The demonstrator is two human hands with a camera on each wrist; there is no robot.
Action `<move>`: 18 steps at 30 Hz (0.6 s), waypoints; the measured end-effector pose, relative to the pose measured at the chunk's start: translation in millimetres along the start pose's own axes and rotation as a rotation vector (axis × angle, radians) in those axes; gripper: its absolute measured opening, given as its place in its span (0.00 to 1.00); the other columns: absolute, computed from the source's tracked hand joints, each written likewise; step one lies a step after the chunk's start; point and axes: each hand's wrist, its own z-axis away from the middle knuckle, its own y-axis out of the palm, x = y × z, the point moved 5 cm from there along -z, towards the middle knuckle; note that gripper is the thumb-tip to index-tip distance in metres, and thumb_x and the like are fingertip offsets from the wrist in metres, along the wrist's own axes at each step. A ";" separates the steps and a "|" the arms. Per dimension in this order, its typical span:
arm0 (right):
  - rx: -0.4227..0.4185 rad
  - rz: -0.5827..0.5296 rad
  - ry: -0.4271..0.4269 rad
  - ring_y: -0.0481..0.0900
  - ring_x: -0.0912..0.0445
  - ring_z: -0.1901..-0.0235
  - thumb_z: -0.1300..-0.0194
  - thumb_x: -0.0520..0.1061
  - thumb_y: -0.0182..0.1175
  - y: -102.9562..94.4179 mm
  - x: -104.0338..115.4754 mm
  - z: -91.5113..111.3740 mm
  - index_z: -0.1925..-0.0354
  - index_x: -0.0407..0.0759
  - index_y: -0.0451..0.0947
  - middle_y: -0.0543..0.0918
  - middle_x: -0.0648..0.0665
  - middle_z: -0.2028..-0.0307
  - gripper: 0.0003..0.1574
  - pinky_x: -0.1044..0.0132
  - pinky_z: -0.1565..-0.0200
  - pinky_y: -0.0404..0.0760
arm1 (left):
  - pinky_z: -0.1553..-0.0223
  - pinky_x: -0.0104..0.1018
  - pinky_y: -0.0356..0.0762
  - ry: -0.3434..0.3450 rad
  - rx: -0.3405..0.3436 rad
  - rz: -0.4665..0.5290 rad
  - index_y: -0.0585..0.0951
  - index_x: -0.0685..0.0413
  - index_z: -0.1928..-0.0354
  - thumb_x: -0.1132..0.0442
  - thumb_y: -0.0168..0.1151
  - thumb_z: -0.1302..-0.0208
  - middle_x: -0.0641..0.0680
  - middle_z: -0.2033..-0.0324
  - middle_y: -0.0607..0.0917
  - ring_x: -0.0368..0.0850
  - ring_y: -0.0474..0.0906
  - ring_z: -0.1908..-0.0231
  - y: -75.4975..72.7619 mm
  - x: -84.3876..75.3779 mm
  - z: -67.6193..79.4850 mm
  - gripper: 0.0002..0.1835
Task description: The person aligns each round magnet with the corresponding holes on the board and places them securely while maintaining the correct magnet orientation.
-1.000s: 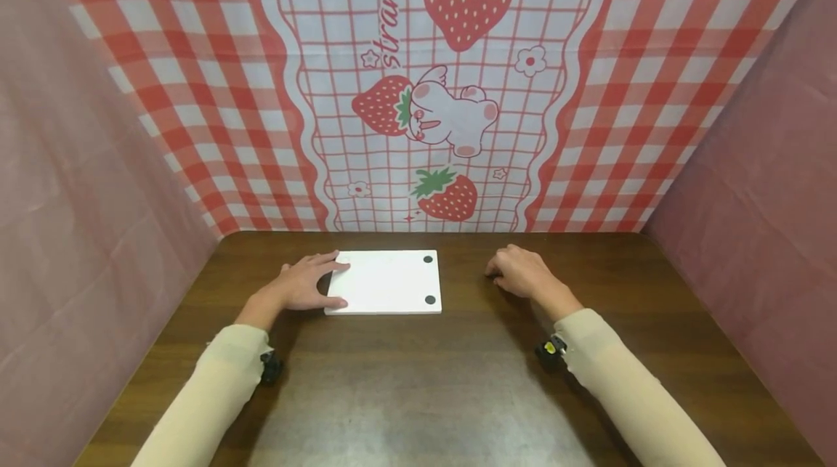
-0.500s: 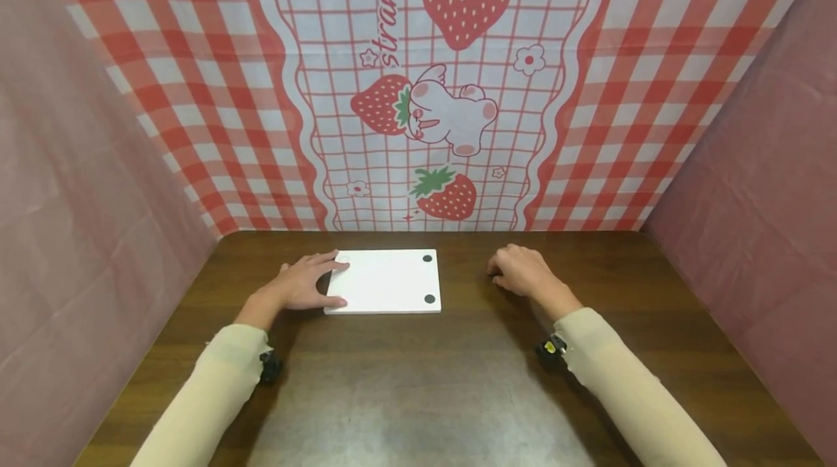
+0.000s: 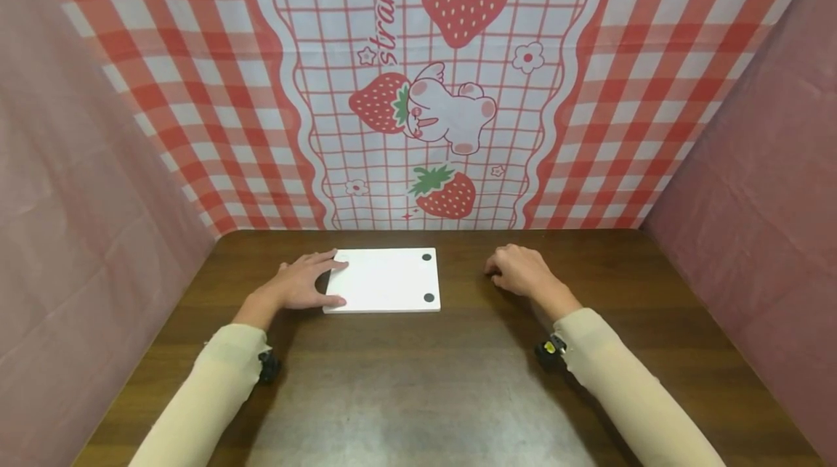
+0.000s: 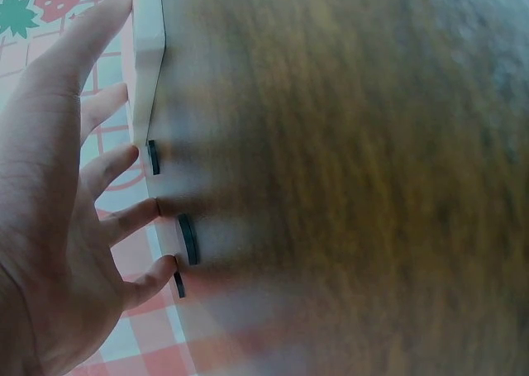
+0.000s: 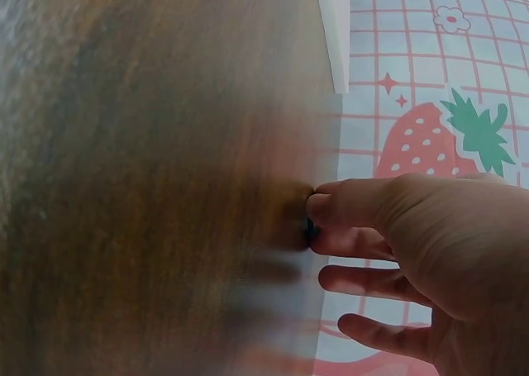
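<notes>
A flat white rectangular board (image 3: 386,282) lies on the table, with a dark round spot at each of its two right corners. My left hand (image 3: 302,282) rests on the board's left end, fingers spread, thumb on the near corner and a finger farther back. In the left wrist view, several thin dark discs (image 4: 188,240) stand out beside the fingertips; the head view hides them beneath the hand. Right of the board, my right hand (image 3: 519,271) is low at the tabletop. Its thumb and finger pinch a small dark disc (image 5: 311,230), mostly covered by the fingertips.
The brown wooden table (image 3: 418,387) stretches out in front of the board. A strawberry-print checked cloth (image 3: 451,118) hangs behind the table's far edge. Pink cloths (image 3: 758,184) close off both sides. Each wrist wears a small dark camera (image 3: 548,352).
Both hands and the board keep their places. Only the head view has shifted very slightly.
</notes>
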 end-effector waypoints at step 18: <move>-0.060 0.021 -0.037 0.90 0.42 0.46 0.31 0.43 0.75 -7.3 4.0 0.7 0.53 0.51 0.96 0.94 0.45 0.52 0.09 0.41 0.52 0.92 | 0.25 0.97 0.47 -0.004 0.000 0.003 0.69 0.42 0.13 0.28 0.72 0.32 0.61 0.09 0.59 0.77 0.55 0.12 0.6 0.0 -0.1 0.52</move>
